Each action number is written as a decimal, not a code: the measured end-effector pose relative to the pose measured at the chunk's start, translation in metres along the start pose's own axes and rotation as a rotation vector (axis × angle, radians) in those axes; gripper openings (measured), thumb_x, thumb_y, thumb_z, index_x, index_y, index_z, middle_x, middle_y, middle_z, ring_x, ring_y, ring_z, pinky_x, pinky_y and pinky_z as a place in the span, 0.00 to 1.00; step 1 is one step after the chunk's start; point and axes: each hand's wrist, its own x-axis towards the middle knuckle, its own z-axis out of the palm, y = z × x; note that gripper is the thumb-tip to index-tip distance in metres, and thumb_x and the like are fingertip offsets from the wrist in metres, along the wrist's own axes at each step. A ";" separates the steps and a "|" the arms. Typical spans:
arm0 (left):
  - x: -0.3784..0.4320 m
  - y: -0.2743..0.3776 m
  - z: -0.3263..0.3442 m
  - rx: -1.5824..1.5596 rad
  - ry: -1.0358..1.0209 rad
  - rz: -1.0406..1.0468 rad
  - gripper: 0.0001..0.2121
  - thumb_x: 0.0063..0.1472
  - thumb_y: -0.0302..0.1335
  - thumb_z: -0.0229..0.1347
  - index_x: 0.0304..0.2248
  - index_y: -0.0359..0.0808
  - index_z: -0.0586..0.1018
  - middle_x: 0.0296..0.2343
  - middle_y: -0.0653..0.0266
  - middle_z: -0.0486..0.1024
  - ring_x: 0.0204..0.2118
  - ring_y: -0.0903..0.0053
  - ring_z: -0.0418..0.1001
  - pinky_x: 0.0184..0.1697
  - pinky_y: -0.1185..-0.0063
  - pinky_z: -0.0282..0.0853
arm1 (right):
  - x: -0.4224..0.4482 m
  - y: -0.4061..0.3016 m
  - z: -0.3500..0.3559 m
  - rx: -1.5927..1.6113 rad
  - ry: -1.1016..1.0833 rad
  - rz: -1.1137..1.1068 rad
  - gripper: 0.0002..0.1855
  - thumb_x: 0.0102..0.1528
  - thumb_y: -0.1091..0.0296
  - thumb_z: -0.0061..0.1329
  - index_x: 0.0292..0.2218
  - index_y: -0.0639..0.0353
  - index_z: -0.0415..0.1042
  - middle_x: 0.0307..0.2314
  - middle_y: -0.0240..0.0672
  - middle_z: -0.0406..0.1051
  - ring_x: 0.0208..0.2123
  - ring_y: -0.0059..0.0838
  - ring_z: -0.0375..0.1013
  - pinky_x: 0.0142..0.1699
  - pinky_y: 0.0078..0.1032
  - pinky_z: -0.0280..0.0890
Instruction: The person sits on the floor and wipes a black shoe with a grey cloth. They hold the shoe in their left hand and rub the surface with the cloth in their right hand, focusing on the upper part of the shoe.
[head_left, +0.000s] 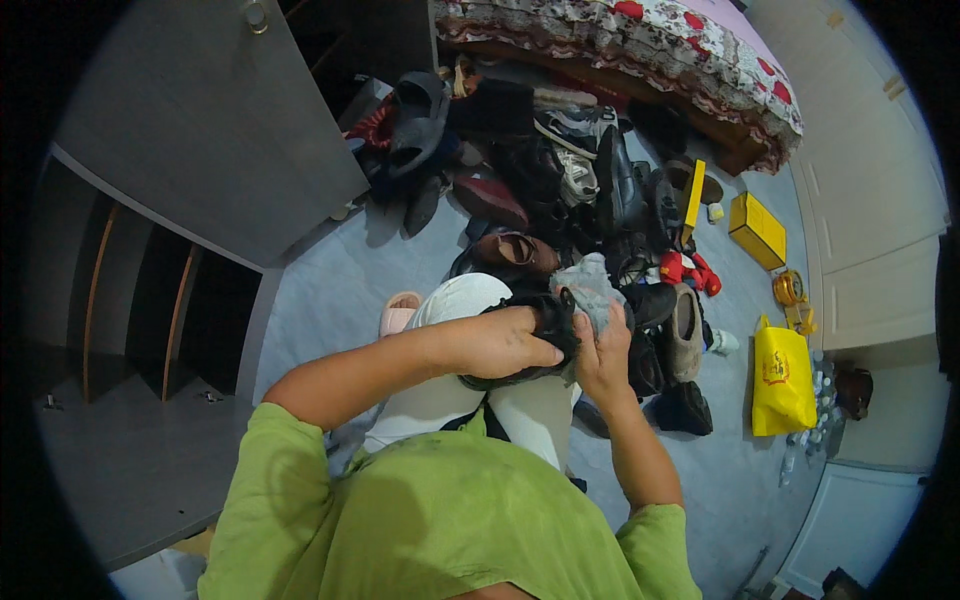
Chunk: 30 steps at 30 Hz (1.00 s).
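Note:
Over my knees, my left hand (506, 343) grips a black shoe (553, 319), its fingers partly hidden inside the opening. On the right side of that shoe, my right hand (604, 349) holds a grey cloth (589, 289) that touches the shoe's end. A brown leather shoe (517, 251) lies just beyond my knees. Close to my right hand rest a beige slipper (685, 330) and several dark shoes (681, 409).
A large heap of shoes (517, 157) spreads ahead towards the bed (637, 34). On the left stands a grey cabinet with its door (217, 127) open. To the right are a yellow box (757, 229), a yellow bag (784, 379) and plastic bottles (821, 397).

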 end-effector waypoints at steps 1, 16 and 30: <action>0.001 -0.003 0.001 -0.007 0.022 0.032 0.20 0.55 0.32 0.51 0.46 0.29 0.71 0.38 0.51 0.74 0.40 0.67 0.70 0.47 0.76 0.64 | 0.003 0.005 0.000 -0.031 -0.028 -0.038 0.16 0.60 0.62 0.40 0.40 0.64 0.72 0.37 0.47 0.72 0.42 0.48 0.69 0.51 0.38 0.57; 0.005 -0.012 0.002 0.038 -0.046 -0.006 0.21 0.57 0.37 0.52 0.43 0.27 0.73 0.38 0.48 0.74 0.40 0.64 0.70 0.46 0.74 0.64 | 0.002 0.030 -0.007 -0.194 0.015 -0.187 0.11 0.55 0.66 0.46 0.36 0.64 0.73 0.34 0.46 0.72 0.35 0.48 0.68 0.43 0.38 0.61; -0.004 0.008 -0.004 0.057 -0.058 -0.108 0.21 0.58 0.38 0.52 0.46 0.32 0.73 0.39 0.56 0.74 0.41 0.72 0.69 0.48 0.77 0.62 | -0.022 -0.011 0.008 0.619 0.074 0.281 0.21 0.63 0.61 0.34 0.47 0.69 0.68 0.44 0.44 0.70 0.48 0.35 0.68 0.56 0.29 0.57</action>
